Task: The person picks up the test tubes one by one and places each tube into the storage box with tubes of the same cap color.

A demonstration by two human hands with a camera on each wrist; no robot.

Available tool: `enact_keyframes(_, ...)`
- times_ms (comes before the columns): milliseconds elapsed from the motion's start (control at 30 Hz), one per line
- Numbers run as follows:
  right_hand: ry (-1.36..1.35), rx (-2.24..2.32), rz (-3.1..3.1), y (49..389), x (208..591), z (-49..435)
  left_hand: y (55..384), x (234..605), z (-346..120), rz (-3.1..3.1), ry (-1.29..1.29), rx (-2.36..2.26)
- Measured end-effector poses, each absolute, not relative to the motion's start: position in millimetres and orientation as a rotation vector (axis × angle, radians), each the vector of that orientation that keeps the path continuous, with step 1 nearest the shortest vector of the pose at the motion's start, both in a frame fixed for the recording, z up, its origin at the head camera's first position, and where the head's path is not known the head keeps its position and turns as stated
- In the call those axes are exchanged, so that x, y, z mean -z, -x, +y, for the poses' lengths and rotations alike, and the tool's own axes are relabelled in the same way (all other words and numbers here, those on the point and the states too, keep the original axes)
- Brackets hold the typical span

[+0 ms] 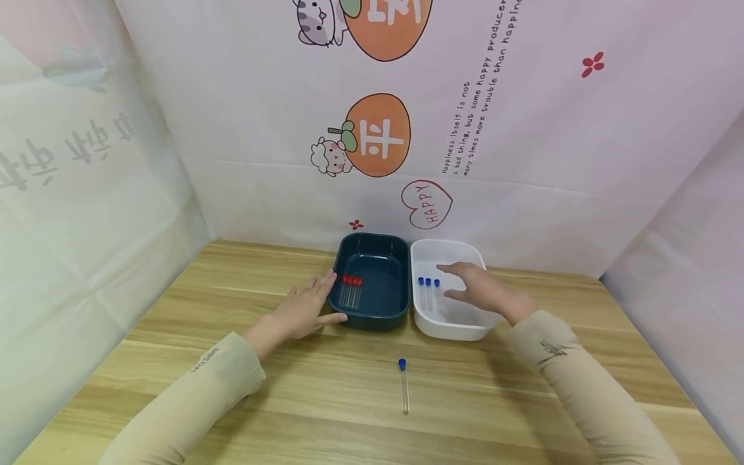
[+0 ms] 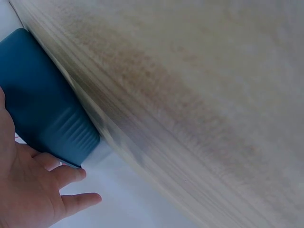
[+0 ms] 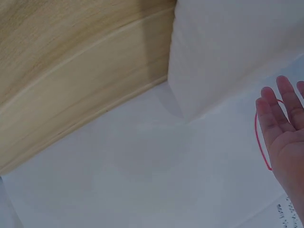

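My left hand (image 1: 306, 309) rests at the left rim of a dark teal bin (image 1: 372, 321), fingers extended along its side. Several clear tubes with red caps (image 1: 352, 281) lie side by side in that bin's left part. Over the white bin (image 1: 450, 331) hovers my right hand (image 1: 478, 287), thumb and fingers spread apart with nothing between them. Three tubes with blue caps (image 1: 428, 282) lie in the white bin, left of my fingertips. Another blue-capped tube (image 1: 404, 387) lies on the table in front of the bins. The right wrist view shows straight fingers (image 3: 280, 111) beside the white bin wall (image 3: 223, 57).
The two bins stand side by side on a wood-grain table (image 1: 325, 400), close to a white printed backdrop (image 1: 261, 129) at the back. White cloth also hangs at the left and right sides.
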State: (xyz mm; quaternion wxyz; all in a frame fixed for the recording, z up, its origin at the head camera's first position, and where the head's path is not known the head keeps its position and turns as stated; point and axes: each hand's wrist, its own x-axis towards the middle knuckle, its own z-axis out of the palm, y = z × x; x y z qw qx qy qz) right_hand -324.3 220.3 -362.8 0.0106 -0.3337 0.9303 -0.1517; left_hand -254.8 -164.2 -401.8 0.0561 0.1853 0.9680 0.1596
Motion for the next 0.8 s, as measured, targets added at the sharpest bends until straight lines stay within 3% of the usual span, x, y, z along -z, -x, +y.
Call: enact_keyframes(800,1.185,0.542,2.974,265,332,207,256,403,-165,2.940,-0.561,-0.471)
